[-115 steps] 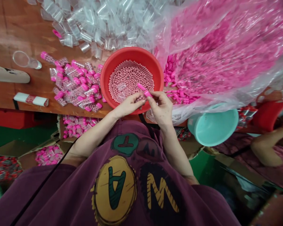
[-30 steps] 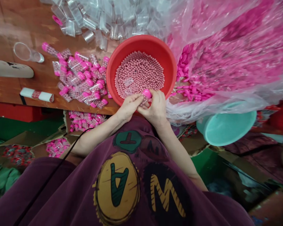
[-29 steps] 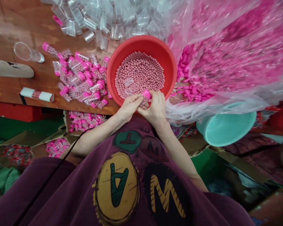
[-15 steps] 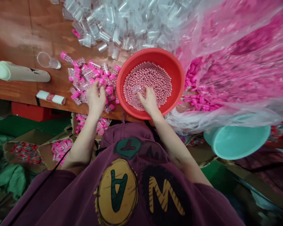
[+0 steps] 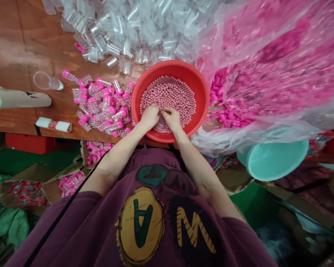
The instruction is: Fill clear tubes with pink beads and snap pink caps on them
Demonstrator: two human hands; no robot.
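Left hand (image 5: pixel 149 116) and right hand (image 5: pixel 171 119) have drawn together at 6 o'clock in the red plastic basin (image 5: pixel 183 73); their fingers (image 5: pixel 164 111) curl over the pink beads (image 5: pixel 169 94), grasping something I cannot make out.

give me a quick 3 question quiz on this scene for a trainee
1. What fills the red plastic basin?
A) pink beads
B) teal lids
C) wooden pegs

2. True or false: the left hand and the right hand are both over the basin, inside its rim.

3. Fill in the blank: the clear tubes with pink caps lie on the wooden table to the ____ of the basin.

Key: 1 A; 2 true; 3 left
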